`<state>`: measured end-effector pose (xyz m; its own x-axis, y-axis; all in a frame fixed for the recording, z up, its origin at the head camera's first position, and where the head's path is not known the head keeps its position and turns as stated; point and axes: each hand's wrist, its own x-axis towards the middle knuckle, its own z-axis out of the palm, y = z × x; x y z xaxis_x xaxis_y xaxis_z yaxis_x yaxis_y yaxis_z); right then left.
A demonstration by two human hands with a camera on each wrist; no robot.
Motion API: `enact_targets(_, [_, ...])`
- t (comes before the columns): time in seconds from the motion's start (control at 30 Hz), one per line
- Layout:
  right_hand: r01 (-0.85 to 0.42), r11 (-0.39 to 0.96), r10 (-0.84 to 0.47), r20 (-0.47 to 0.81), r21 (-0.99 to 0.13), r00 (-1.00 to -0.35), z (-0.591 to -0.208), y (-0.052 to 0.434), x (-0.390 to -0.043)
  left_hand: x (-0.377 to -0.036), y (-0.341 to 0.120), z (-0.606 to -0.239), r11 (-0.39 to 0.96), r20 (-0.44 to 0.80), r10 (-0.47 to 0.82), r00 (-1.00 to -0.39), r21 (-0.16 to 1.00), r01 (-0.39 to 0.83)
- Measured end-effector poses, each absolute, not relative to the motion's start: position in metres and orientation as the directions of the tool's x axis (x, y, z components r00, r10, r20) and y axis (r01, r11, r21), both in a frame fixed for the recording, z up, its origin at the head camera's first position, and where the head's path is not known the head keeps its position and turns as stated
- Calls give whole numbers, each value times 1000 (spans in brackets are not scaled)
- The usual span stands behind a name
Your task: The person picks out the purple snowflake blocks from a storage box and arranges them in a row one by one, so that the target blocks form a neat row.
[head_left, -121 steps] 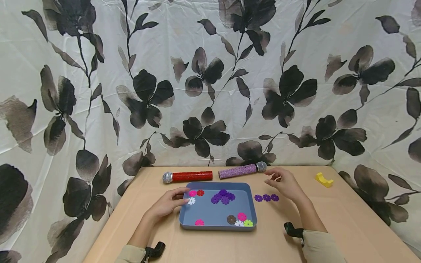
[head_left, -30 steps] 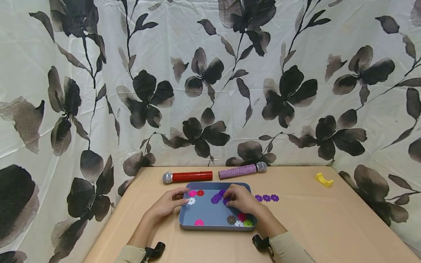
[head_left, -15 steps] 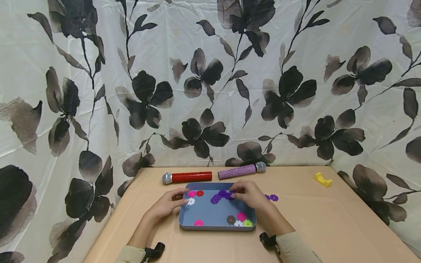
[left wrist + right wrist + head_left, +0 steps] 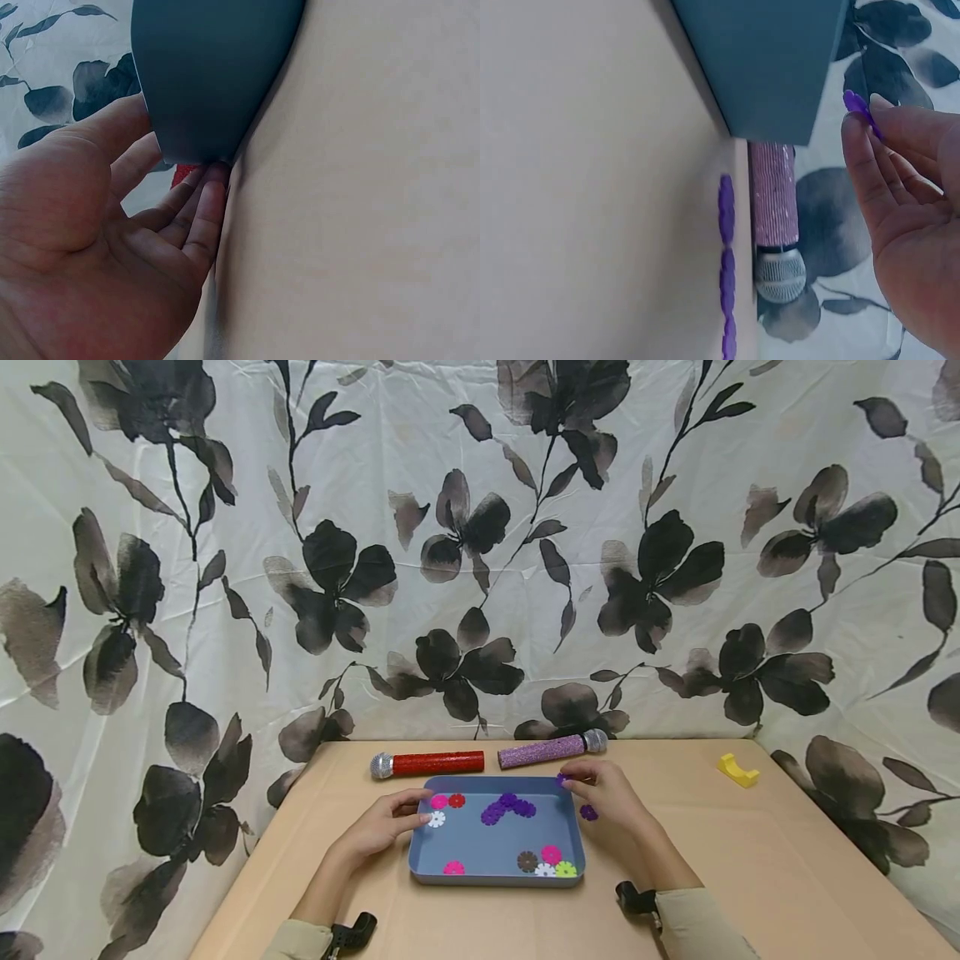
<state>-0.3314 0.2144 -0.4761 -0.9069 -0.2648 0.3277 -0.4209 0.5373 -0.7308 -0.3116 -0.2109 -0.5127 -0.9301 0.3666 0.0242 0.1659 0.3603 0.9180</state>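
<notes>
My left hand (image 4: 381,822) grips the left end of a blue-grey tray (image 4: 487,847), thumb at the rim and other fingers against the outer side in the left wrist view. My right hand (image 4: 611,795) pinches one purple flower-shaped disc (image 4: 860,109) between thumb and fingertip, raised above the tray's back right corner. Several purple flower discs (image 4: 508,807) lie bunched inside the tray. On the table to its right, a row of purple flower discs (image 4: 727,210) lies under my right hand, which partly hides it in the head view.
Pink (image 4: 551,855), white, red, brown and lime flower discs lie near the tray's corners. Behind the tray are a red microphone (image 4: 438,763) and a lilac glitter microphone (image 4: 543,751). A yellow curved block (image 4: 738,771) sits at the back right.
My right hand went from beside the purple row into the tray, took a purple disc from the bunch, and lifted it back rightward to the tray's right rim. The left hand stayed put.
</notes>
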Motion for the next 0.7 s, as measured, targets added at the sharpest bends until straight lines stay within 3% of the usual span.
enact_targets(0.17, [-436, 534, -248, 359, -724, -900, -475, 230, -332, -311, -210, -513, 369, 26, 359, -933, 914, 168])
enact_targets(0.7, [-335, 568, -189, 278, -752, -942, -466, 270, -316, -307, -216, -513, 358, 25, 380, -925, 918, 172])
